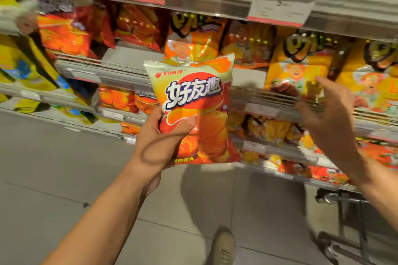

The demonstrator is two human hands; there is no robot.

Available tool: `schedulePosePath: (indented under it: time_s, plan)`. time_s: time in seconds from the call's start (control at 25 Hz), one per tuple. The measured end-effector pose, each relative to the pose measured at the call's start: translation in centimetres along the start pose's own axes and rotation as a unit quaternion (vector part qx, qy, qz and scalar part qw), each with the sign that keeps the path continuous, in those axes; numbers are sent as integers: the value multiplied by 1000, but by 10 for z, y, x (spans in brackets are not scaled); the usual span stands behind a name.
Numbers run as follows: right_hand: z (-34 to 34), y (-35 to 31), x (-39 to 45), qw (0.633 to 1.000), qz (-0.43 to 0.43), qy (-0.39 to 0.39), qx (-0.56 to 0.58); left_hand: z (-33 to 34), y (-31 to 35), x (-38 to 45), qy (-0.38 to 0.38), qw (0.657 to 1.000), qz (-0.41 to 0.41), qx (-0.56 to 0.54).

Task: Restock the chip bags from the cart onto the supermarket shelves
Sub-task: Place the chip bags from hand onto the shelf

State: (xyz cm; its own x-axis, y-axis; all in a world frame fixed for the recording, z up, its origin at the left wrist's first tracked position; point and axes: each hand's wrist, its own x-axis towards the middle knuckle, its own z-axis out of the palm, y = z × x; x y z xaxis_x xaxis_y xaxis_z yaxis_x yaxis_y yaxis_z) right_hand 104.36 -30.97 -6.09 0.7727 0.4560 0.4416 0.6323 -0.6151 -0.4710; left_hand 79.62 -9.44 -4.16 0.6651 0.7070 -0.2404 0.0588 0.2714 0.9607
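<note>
The left hand (159, 142) grips an orange chip bag (193, 109) by its lower left part, thumb pressed across the front and the other fingers hidden behind the packet. The bag stands upright above that hand, its printed front turned toward the camera, held in the air in front of the shelves (120, 71) and touching none of them.

To the right of the bag, well apart from it, the right hand (329, 114) is raised with its fingers loosely spread and relaxed, holding nothing. Its fingertips are close to the front rail of the shelf beyond it, where yellow bags (301, 64) with a cartoon figure stand in a row; the blur makes it impossible to tell whether the fingers touch the rail.

Beyond the left hand, red and orange bags (71, 32) fill the upper shelf, and more orange packets sit on the lower levels. Further left of that hand are yellow and blue bags (23, 66).

Below the right forearm a metal cart (349, 217) shows its frame and a wheel. Between the two arms, a shoe (223, 247) rests on the grey tiled floor (53, 168).
</note>
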Motion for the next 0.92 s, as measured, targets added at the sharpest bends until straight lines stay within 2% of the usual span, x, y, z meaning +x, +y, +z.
schedulePosePath:
  time_s: [0.28, 0.44, 0.56, 0.68, 0.8, 0.88, 0.92]
  plan:
    - [103, -137, 33, 971, -151, -170, 74, -84, 49, 70, 26, 999, -13, 46]
    - [149, -201, 48, 955, -219, -175, 94, -129, 76, 118, 42, 997, -21, 54]
    - [176, -233, 59, 951, -231, -189, 86, -158, 89, 146, 62, 997, -15, 52]
    - [190, -248, 60, 955, -204, -189, 104, -176, 100, 168, 47, 998, -11, 38]
    - [199, -258, 58, 921, -78, -267, 273, -178, 100, 185, 21, 999, 18, 31]
    - [206, -272, 66, 897, 13, -275, 347, -173, 99, 195, -31, 998, 50, 30]
    - [210, -277, 70, 896, 33, -264, 355, -169, 99, 202, -56, 996, 64, 30]
